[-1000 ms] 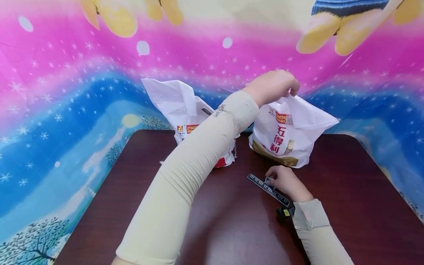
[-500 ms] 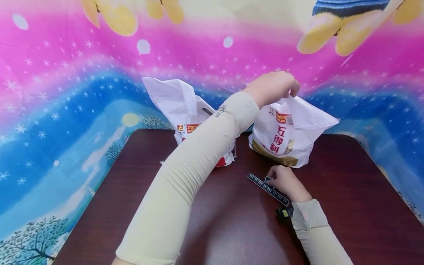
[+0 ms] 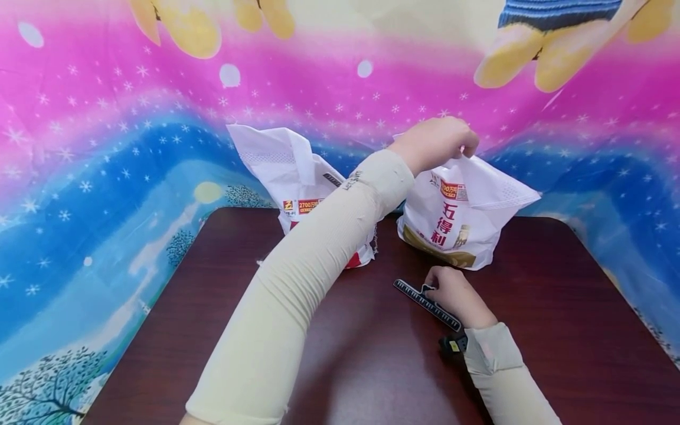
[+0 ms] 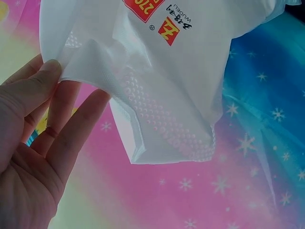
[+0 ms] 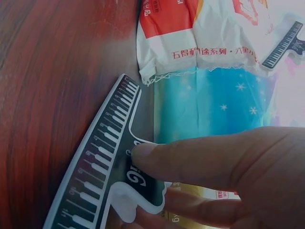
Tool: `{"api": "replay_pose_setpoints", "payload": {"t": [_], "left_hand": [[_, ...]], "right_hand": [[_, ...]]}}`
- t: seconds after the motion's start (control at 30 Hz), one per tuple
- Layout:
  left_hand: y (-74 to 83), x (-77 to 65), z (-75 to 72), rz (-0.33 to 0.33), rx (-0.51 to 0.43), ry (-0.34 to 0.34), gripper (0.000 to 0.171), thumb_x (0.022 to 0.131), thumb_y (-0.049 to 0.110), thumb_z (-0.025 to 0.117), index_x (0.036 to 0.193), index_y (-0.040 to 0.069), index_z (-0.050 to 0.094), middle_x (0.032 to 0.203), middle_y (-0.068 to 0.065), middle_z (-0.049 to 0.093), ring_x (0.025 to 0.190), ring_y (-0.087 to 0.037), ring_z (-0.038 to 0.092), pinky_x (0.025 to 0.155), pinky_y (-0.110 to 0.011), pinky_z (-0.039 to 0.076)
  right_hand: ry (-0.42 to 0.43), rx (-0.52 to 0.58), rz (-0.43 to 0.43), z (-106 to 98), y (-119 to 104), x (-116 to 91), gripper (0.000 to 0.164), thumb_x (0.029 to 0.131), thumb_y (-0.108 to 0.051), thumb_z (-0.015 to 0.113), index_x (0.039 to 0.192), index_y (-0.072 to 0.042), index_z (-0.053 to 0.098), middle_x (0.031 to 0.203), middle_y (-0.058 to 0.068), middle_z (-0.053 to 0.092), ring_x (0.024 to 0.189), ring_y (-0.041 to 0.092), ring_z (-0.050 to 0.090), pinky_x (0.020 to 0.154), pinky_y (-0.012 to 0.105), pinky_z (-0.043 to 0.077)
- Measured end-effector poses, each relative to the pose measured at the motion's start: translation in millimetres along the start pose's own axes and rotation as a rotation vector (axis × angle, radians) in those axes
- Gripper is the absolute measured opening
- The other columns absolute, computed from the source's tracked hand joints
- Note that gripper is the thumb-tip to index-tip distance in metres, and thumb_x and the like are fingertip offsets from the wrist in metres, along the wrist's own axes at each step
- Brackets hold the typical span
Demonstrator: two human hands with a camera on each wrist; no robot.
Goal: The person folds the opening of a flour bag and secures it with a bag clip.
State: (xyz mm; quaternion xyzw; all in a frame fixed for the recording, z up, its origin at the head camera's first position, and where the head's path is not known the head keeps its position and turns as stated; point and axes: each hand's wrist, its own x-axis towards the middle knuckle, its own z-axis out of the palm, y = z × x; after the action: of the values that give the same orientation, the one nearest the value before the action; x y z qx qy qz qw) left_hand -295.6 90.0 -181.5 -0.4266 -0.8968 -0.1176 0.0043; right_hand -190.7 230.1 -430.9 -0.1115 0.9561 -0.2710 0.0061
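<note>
A white flour bag (image 3: 467,200) with red lettering stands upright at the back right of the table. My left hand (image 3: 438,141) pinches its top edge; in the left wrist view the thumb and fingers (image 4: 76,129) hold the folded plastic rim. Lower down, my right hand (image 3: 457,295) pinches the handle of a black clip (image 3: 425,304) close over the tabletop in front of that bag. In the right wrist view, the clip (image 5: 102,148) shows a piano-key pattern and white letters, with the thumb (image 5: 147,155) on its handle. Its jaws have nothing between them.
A second white flour bag (image 3: 303,171) stands at the back left, partly hidden behind my left sleeve (image 3: 297,283). A similar piano-key clip (image 5: 286,45) sits on it. The dark wooden table (image 3: 366,360) meets a colourful cloth backdrop (image 3: 133,159) at its far edge.
</note>
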Motion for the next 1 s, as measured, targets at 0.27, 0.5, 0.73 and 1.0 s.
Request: {"api": "replay_pose_setpoints", "payload": {"t": [0.27, 0.5, 0.73, 1.0], "left_hand": [[-1.0, -1.6, 0.9, -0.009, -0.050, 0.008, 0.025, 0.104, 0.016, 0.051, 0.121, 0.023, 0.068, 0.129, 0.008, 0.059, 0.110, -0.007, 0.050, 0.091, -0.019, 0.041], [-1.8, -3.2, 1.0, -0.028, -0.076, 0.015, 0.024, 0.104, 0.015, 0.049, 0.117, 0.023, 0.067, 0.123, 0.008, 0.059, 0.101, -0.007, 0.047, 0.087, -0.021, 0.039], [-2.7, -1.9, 0.9, -0.022, -0.044, 0.010, 0.026, 0.104, 0.017, 0.050, 0.122, 0.023, 0.068, 0.128, 0.008, 0.060, 0.109, -0.008, 0.050, 0.091, -0.020, 0.041], [-2.4, 2.5, -0.6, -0.023, -0.027, -0.003, 0.028, 0.104, 0.019, 0.053, 0.128, 0.024, 0.067, 0.134, 0.008, 0.060, 0.118, -0.009, 0.053, 0.097, -0.019, 0.041]], "right_hand": [[0.003, 0.005, -0.003, 1.6, -2.9, -0.4, 0.013, 0.080, 0.003, 0.075, 0.086, -0.003, 0.064, 0.076, 0.004, 0.060, 0.071, 0.021, 0.054, 0.068, 0.038, 0.047], [-0.005, 0.028, -0.003, 2.3, -5.5, 0.1, 0.025, 0.081, 0.003, 0.076, 0.104, 0.005, 0.066, 0.087, 0.013, 0.068, 0.080, 0.026, 0.063, 0.075, 0.047, 0.055], [-0.048, 0.037, 0.033, -0.4, -9.0, -0.3, 0.032, 0.082, -0.002, 0.077, 0.110, 0.010, 0.067, 0.091, 0.017, 0.070, 0.081, 0.027, 0.065, 0.076, 0.048, 0.056], [-0.052, 0.022, 0.020, -1.1, -13.1, -1.6, 0.020, 0.080, -0.002, 0.077, 0.097, 0.006, 0.071, 0.082, 0.010, 0.068, 0.072, 0.021, 0.060, 0.069, 0.039, 0.053]]}}
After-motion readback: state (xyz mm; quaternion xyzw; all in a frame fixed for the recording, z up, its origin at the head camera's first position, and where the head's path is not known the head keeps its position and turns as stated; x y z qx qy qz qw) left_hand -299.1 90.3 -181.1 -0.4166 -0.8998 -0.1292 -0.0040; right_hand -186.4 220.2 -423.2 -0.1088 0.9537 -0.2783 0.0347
